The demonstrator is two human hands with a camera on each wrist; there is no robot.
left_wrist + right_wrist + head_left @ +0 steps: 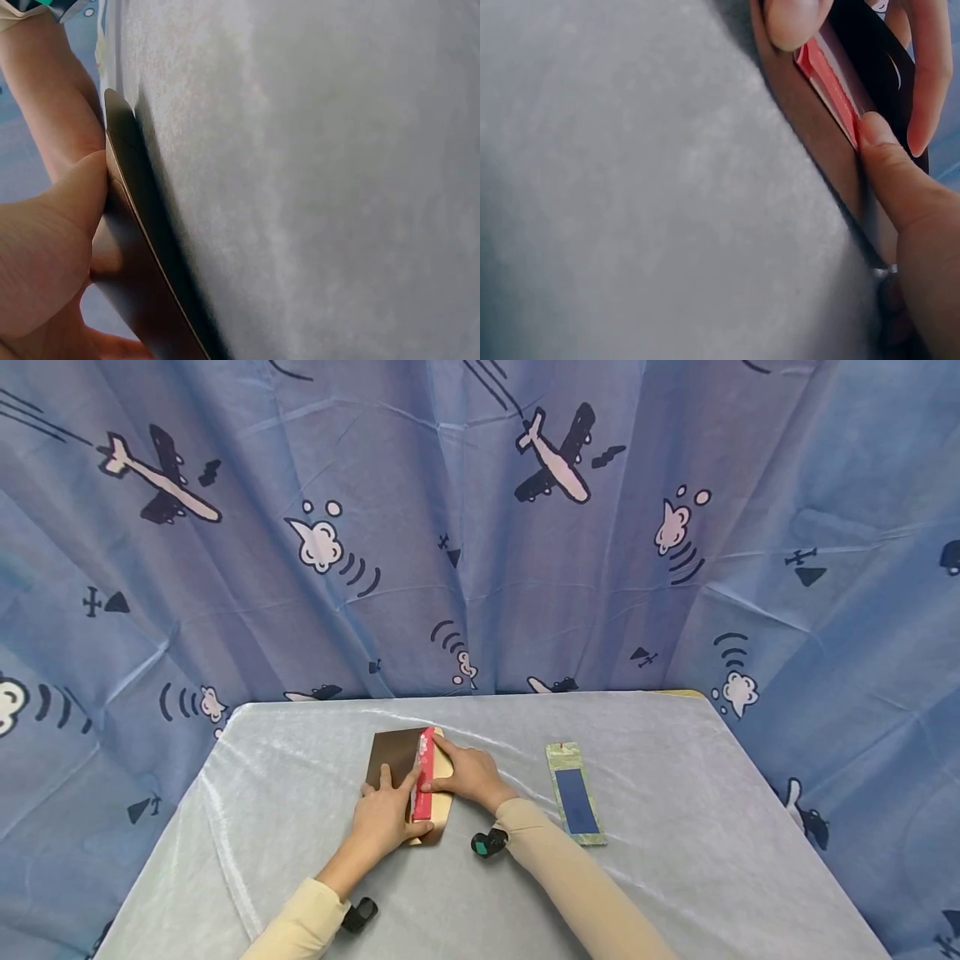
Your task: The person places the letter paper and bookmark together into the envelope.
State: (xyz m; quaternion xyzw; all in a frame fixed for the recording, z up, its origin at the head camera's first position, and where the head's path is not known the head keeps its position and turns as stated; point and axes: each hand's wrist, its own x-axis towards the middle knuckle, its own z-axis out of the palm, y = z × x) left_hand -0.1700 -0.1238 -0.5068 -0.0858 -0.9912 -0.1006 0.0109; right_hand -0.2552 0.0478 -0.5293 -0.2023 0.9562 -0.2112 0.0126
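Brown folder's (393,748) on the table (675,793), red packet (423,807) across it, can't tell how far inside. Left hand's (381,817) fingers spread wide on the folder; right hand (468,771) touches the packet, grip unclear.

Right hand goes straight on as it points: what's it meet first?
The right hand would meet the red strip first, right at its fingertips; the brown card looks next in the head view, though depth is unclear.
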